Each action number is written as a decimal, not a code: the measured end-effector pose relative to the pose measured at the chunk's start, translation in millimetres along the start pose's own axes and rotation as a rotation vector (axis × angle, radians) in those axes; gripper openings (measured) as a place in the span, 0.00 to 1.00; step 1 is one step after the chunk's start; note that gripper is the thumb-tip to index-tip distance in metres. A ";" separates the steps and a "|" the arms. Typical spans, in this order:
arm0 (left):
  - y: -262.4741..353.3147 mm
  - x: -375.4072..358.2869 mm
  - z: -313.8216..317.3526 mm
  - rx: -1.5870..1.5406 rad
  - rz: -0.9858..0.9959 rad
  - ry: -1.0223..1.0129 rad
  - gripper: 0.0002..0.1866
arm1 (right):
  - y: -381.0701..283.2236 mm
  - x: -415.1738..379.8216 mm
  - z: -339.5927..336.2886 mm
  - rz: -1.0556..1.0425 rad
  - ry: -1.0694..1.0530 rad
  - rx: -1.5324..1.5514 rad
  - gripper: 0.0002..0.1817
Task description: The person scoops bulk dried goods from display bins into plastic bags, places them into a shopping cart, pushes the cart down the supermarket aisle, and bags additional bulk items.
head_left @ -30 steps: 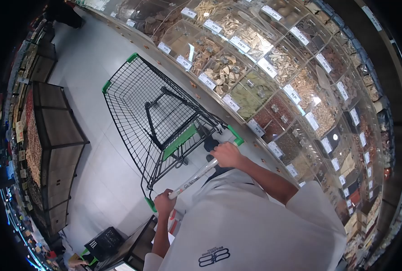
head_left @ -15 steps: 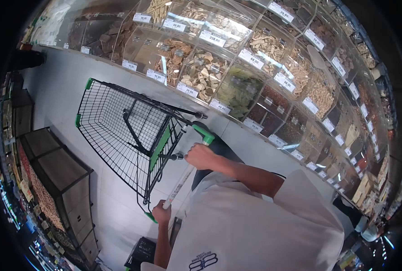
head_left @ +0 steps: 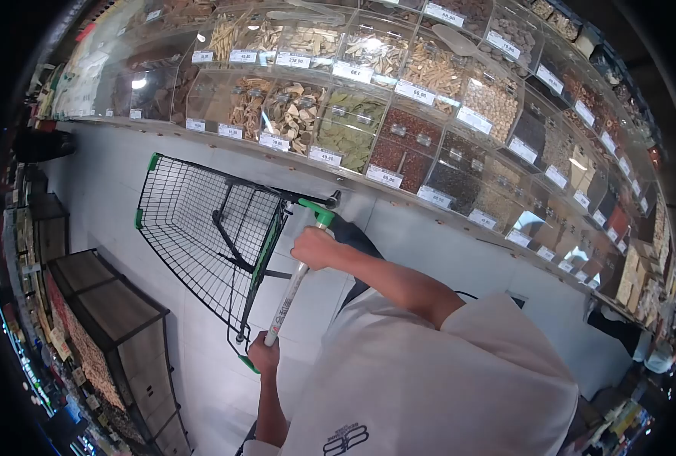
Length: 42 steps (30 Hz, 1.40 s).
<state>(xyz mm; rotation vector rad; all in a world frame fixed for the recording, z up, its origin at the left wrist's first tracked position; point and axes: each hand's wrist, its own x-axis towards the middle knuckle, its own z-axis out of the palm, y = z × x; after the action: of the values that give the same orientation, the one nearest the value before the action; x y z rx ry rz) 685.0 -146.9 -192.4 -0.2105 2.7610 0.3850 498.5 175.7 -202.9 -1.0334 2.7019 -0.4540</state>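
Note:
A black wire shopping cart with green corners stands ahead of me, at the left of the view. Its pale handle bar runs slantwise between green end pieces. My right hand is wrapped round the bar close to the upper green end. Near the lower end, my left hand is closed round the same bar. Both arms reach out from my white shirt.
Clear bins of dried goods with price labels line the right side, close to the cart. A dark wooden display stand with loose goods stands on the left. Pale floor lies between them. Another person's dark-clothed leg shows at far right.
The bins have shifted left in view, and the display stand has moved slightly right and down. The cart's angle looks a little different. Both hands keep their hold on the handle bar.

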 end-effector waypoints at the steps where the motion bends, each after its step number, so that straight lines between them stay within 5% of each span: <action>1: 3.0 -8.1 1.7 0.000 0.002 -0.001 0.09 | -2.4 -7.8 -0.1 0.004 -0.022 -0.005 0.05; 13: 78.5 -126.5 38.6 0.020 0.005 -0.044 0.11 | -2.5 -157.8 12.8 0.044 0.000 0.053 0.05; 27: 175.7 -269.6 152.4 -0.040 -0.023 -0.123 0.12 | 10.0 -354.1 29.2 -0.066 -0.052 0.003 0.05; 36: 223.9 -327.3 189.7 -0.246 -0.049 -0.493 0.22 | 23.6 -448.7 32.9 -0.079 0.034 -0.007 0.06; 42: 243.5 -346.3 195.0 -0.277 -0.085 -0.515 0.21 | 26.0 -473.0 33.0 -0.089 0.015 -0.012 0.06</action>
<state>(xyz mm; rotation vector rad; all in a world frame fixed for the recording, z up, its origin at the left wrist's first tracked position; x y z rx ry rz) 1021.9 175.2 -187.6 -0.2539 2.1823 0.6918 838.4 507.3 -201.6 -1.1619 2.6830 -0.4634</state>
